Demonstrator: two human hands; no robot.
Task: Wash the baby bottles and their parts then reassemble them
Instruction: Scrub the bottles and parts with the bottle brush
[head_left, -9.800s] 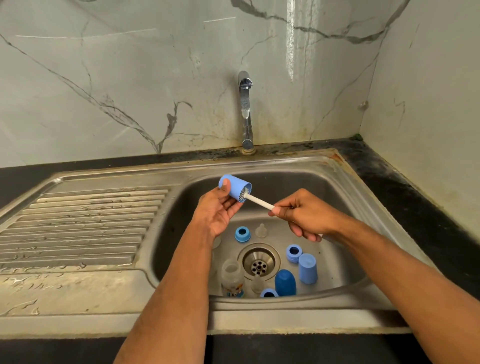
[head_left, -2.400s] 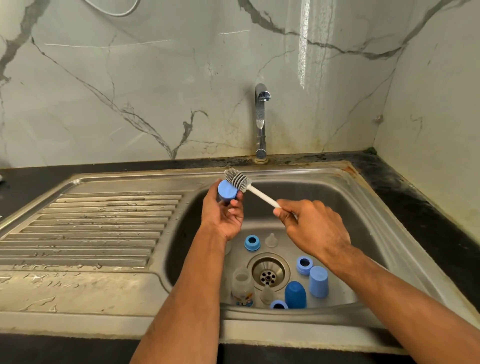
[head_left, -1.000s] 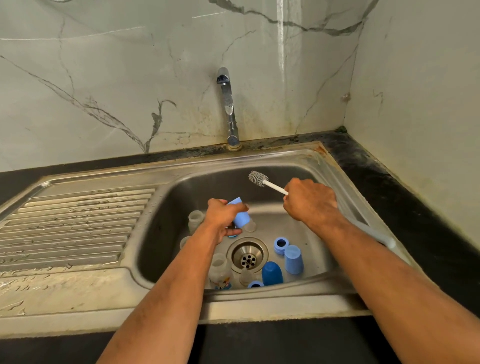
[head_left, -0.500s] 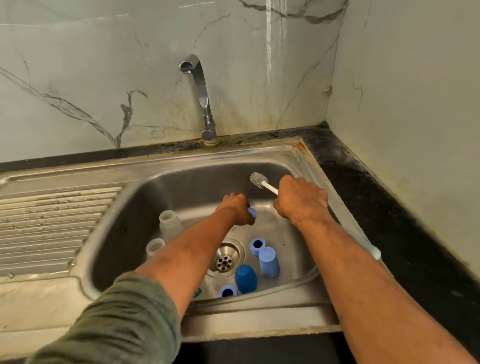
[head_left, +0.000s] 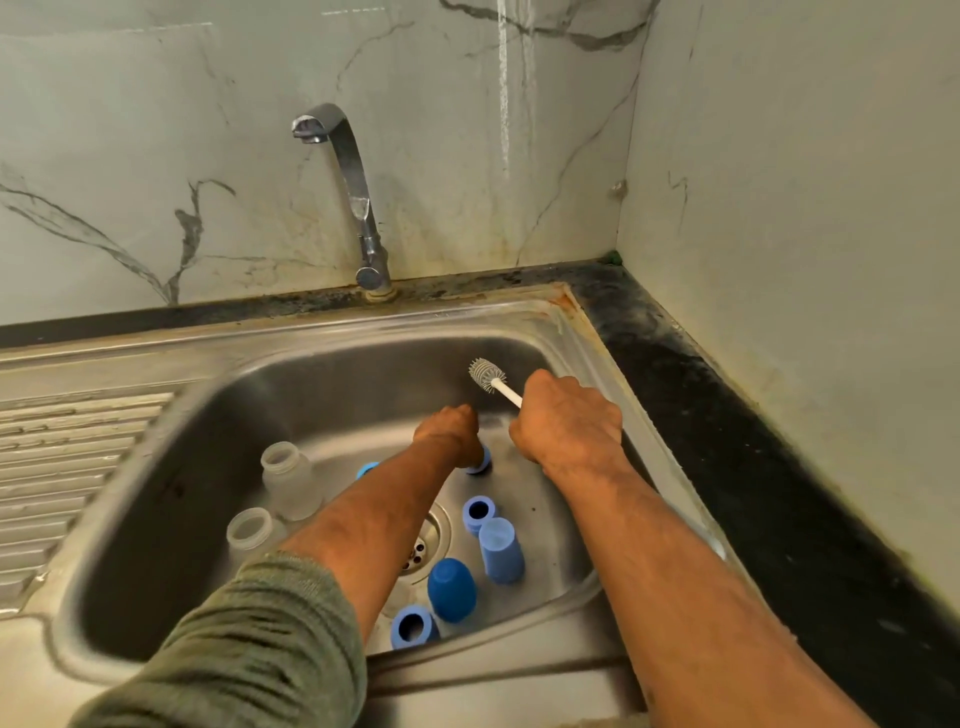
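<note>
My left hand (head_left: 451, 430) reaches down to the far side of the sink floor and grips a light blue cap (head_left: 480, 461), mostly hidden beneath the fingers. My right hand (head_left: 566, 426) holds the white handle of a bottle brush (head_left: 487, 375), its grey bristle head pointing up and to the left. Two clear bottles (head_left: 288, 480) (head_left: 253, 531) stand at the left of the basin. Near the drain stand a light blue cap (head_left: 500, 550), a dark blue cap (head_left: 451, 590) and blue collar rings (head_left: 479, 512) (head_left: 413, 626). Another blue ring (head_left: 367, 469) peeks out behind my left forearm.
The steel sink (head_left: 332, 358) has a ribbed draining board (head_left: 62, 447) on the left and a drain (head_left: 423, 540) in the middle. A chrome tap (head_left: 353, 197) rises behind it, with no water running. Black countertop (head_left: 727, 467) and a marble wall close the right side.
My left hand has carried the light blue cap from up by the brush down to the sink floor. The brush has come away from the cap. The view has swung to the right.
</note>
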